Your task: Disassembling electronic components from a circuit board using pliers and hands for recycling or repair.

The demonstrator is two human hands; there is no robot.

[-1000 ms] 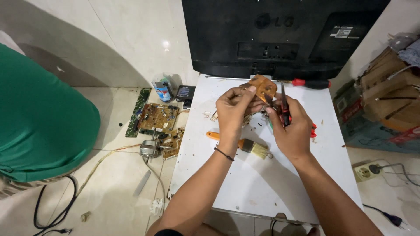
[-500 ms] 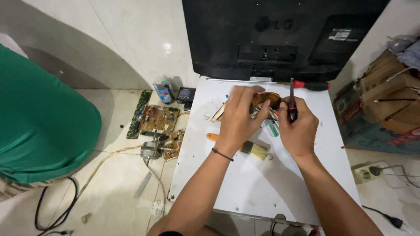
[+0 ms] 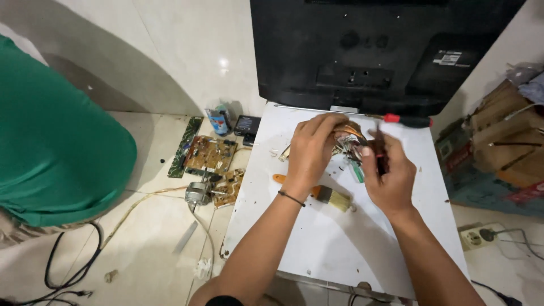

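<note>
My left hand (image 3: 310, 148) is closed over a brown part with orange and white wires (image 3: 350, 136), pressing it down on the white board (image 3: 351, 243). My right hand (image 3: 388, 173) grips a dark-handled tool (image 3: 381, 148) whose tip points into the wires. A paintbrush with an orange handle (image 3: 331, 197) lies on the board just below my left wrist. A small green piece (image 3: 356, 171) lies between my hands. A red-handled screwdriver (image 3: 405, 120) rests at the board's far edge.
A black flat-screen set (image 3: 374, 51) stands upright behind the board. Circuit boards (image 3: 211, 154), a small motor (image 3: 198, 192) and a can (image 3: 218, 120) lie on the tiled floor at left. A person in green (image 3: 51, 141) sits far left. Cardboard boxes (image 3: 498, 147) and a power strip (image 3: 479, 235) at right.
My hands lowered the wired part from mid-air onto the board. The tool in my right hand swung in toward the wires.
</note>
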